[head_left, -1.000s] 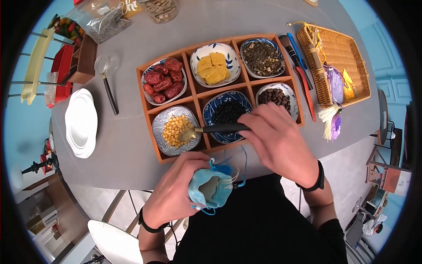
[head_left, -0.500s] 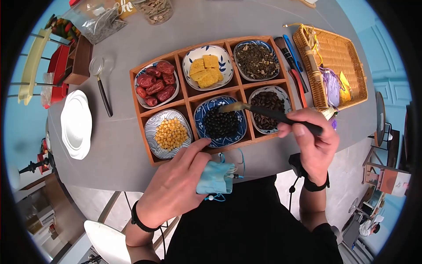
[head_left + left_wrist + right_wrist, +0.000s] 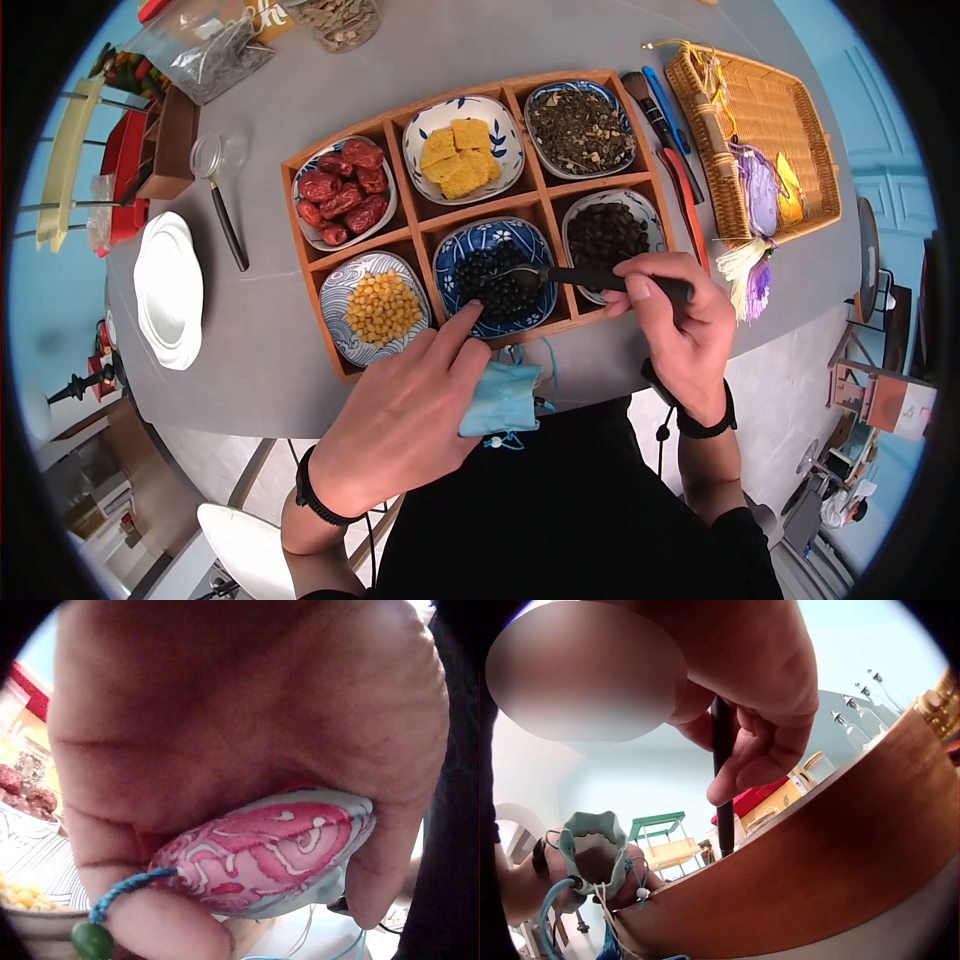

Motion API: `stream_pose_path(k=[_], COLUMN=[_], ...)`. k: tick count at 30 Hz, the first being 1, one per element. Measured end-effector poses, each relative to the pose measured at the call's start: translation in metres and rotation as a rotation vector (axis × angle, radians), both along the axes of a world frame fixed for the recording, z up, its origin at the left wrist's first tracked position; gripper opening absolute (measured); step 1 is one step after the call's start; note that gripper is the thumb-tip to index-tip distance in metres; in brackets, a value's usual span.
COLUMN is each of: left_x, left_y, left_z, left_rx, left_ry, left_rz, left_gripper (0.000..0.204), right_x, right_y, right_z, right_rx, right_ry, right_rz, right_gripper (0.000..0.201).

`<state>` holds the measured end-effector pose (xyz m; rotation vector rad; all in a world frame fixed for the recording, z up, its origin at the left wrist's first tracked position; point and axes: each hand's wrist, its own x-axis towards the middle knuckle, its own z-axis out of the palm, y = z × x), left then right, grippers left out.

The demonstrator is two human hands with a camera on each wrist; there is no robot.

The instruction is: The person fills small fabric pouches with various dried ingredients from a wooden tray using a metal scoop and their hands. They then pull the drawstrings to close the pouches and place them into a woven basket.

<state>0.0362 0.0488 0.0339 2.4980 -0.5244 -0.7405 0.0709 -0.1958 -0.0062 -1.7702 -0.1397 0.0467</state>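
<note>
My right hand (image 3: 690, 320) pinches the black handle of a spoon (image 3: 600, 280); its bowl is down among the black beans (image 3: 500, 290) in the blue patterned dish. With curled fingers my left hand (image 3: 405, 425) holds a light blue drawstring pouch (image 3: 503, 400) in front of the wooden tray, one fingertip reaching to the black bean dish. In the left wrist view a pink pattern shows on the pouch (image 3: 262, 851), against the palm. The right wrist view shows the pouch's mouth (image 3: 594, 851) open, and the spoon handle (image 3: 722, 750) between fingers.
The divided tray (image 3: 470, 212) also holds dishes of corn kernels (image 3: 382, 308), red dates (image 3: 345, 190), yellow pieces, dried leaves and brown beans. A wicker basket (image 3: 765, 110) stands right, a white dish (image 3: 168, 290) and strainer (image 3: 228, 225) left. Brushes lie beside the tray.
The spoon has gone from the corn kernels across to the black beans, and its bowl has dipped among them. My left hand has moved up towards the tray with the pouch.
</note>
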Motion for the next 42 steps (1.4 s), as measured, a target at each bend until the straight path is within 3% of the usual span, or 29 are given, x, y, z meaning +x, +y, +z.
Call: stream_pose_path(k=[4, 14, 16, 17, 19, 22, 23, 26, 28, 32, 34, 36, 40, 42], left_x=[-0.001, -0.008, -0.009, -0.011, -0.018, -0.027, -0.03, -0.028, -0.025, -0.019, -0.017, -0.016, -0.019, -0.022], left_y=[-0.001, 0.006, 0.012, 0.014, 0.019, 0.028, 0.026, 0.023, 0.02, 0.013, 0.008, 0.004, 0.011, 0.016], left_z=[0.0, -0.001, 0.0, -0.001, -0.01, -0.022, -0.026, -0.028, -0.029, -0.029, -0.029, -0.029, -0.027, -0.027], left_rx=[-0.006, -0.098, -0.289, -0.289, -0.504, -0.537, -0.504, -0.417, -0.409, -0.4, -0.42, -0.475, -0.468, -0.473], left_ry=[-0.003, 0.004, -0.059, -0.064, -0.072, -0.045, -0.056, -0.14, -0.148, -0.112, -0.098, -0.099, -0.096, -0.139], left_rz=[0.012, 0.065, 0.118, 0.114, 0.254, 0.349, 0.445, 0.484, 0.498, 0.496, 0.502, 0.499, 0.473, 0.437], left_gripper=[0.057, 0.061, 0.061, 0.061, 0.069, 0.073, 0.071, 0.061, 0.065, 0.066, 0.067, 0.067, 0.065, 0.063], right_x=[-0.001, 0.006, 0.009, 0.009, 0.012, 0.013, 0.014, 0.013, 0.01, -0.005, -0.015, 0.001, -0.015, -0.009], right_y=[0.009, 0.01, 0.006, 0.006, 0.002, -0.004, -0.005, -0.013, -0.012, -0.005, 0.011, -0.001, -0.008, -0.017], right_z=[0.001, -0.006, -0.004, -0.004, -0.002, 0.004, 0.007, 0.023, 0.036, 0.06, 0.067, 0.066, 0.063, 0.062], right_rx=[0.099, 0.2, 0.226, 0.231, 0.273, 0.334, 0.359, 0.356, 0.339, 0.32, 0.187, 0.001, 0.234, 0.221], right_ry=[0.247, 0.312, 0.324, 0.309, 0.289, 0.227, 0.178, 0.071, 0.032, -0.019, -0.029, -0.317, -0.315, -0.324], right_rz=[-0.078, -0.157, -0.204, -0.223, -0.226, -0.24, -0.255, -0.253, -0.257, -0.106, -0.045, 0.386, 0.167, 0.09], right_gripper=[0.015, 0.02, 0.023, 0.025, 0.025, 0.025, 0.025, 0.024, 0.024, 0.018, 0.011, 0.017, 0.026, 0.03])
